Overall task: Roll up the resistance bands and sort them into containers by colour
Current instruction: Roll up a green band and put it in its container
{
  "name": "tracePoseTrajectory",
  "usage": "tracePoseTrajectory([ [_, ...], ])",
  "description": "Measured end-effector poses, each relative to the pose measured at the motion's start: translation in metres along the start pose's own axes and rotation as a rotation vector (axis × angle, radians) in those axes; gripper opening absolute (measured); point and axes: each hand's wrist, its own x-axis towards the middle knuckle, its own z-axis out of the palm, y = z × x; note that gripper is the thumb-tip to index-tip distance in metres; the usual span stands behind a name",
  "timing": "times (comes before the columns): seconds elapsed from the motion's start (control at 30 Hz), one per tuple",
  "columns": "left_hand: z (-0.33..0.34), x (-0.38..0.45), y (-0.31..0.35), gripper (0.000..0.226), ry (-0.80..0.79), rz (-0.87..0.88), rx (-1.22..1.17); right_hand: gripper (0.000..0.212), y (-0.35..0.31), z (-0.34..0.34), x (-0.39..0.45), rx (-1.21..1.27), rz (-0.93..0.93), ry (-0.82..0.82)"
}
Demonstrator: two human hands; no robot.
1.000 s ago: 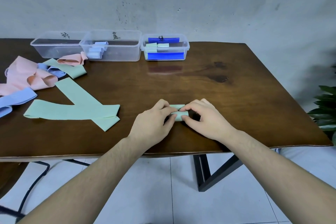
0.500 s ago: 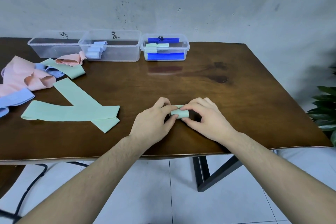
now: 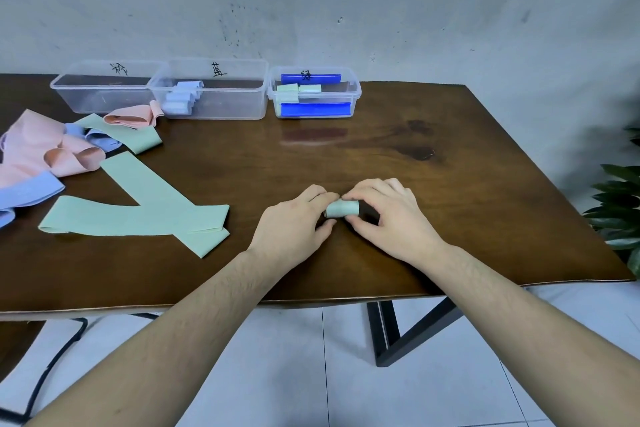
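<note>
At the left edge of the frame a heap of loose pink bands (image 3: 31, 152) and pale blue bands (image 3: 26, 192) lies on the counter (image 3: 450, 218), with two flat green bands (image 3: 138, 215) crossing each other just right of it. Along the upper left stand three clear containers: the left container (image 3: 100, 94) shows nothing inside that I can make out, the middle container (image 3: 211, 90) holds pale blue rolls, and the right container (image 3: 313, 94) holds green rolls.

Lower centre, the left hand (image 3: 294, 225) pinches the left end of a green roll (image 3: 341, 209), and the right hand (image 3: 384, 215) curls over its right end, thumb below. The roll lies on the counter between the hands, its long axis running left to right across the frame. It looks fully wound, so the next move is likely a carry up the frame to the right container, which sits almost straight above the roll; either hand seems about equally near.
</note>
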Motion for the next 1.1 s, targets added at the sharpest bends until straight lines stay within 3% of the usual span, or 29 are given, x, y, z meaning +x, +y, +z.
tracePoseTrajectory([
  [0.27,0.005,0.012,-0.002,0.049,-0.039,-0.084,-0.085,0.038,-0.003,0.002,0.014,0.070,0.104,-0.093],
  [0.53,-0.013,0.018,-0.001,0.036,-0.053,-0.356,-0.820,0.035,-0.025,-0.001,0.024,0.475,0.276,-0.041],
  [0.67,-0.023,0.016,0.003,0.035,0.017,-0.528,-1.121,0.030,-0.043,0.000,0.028,0.636,0.281,0.037],
  [0.87,-0.039,0.019,0.002,0.027,-0.034,-0.734,-1.411,0.023,-0.063,0.003,0.040,0.718,0.330,0.146],
  [0.97,-0.043,0.021,-0.005,0.031,-0.076,-0.706,-1.570,0.022,-0.072,0.002,0.048,0.780,0.353,0.193],
  [1.1,-0.049,0.027,-0.010,0.027,0.008,-0.747,-1.672,0.024,-0.088,0.003,0.061,0.841,0.373,0.237],
])
